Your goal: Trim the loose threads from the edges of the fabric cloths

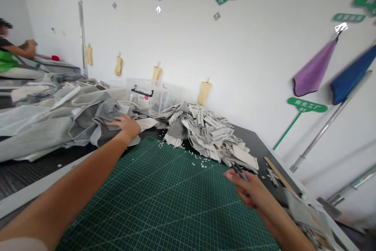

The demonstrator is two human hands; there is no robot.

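Observation:
My left hand (125,125) reaches far across the table and lies on a piece of dark grey cloth (100,120) at the edge of a big heap of grey fabric; its fingers curl over the cloth. My right hand (248,188) hovers over the right side of the green cutting mat (164,204), closed around small scissors (239,170) whose blue-grey blades stick up past the fingers. A pile of cut grey and white cloth pieces (208,133) lies just beyond the mat, between the two hands.
Small fabric scraps (199,163) dot the mat's far edge. A clear plastic box (152,94) stands by the wall. A wooden ruler (279,174) and more cloth lie at the right edge. Another person (14,57) works at far left.

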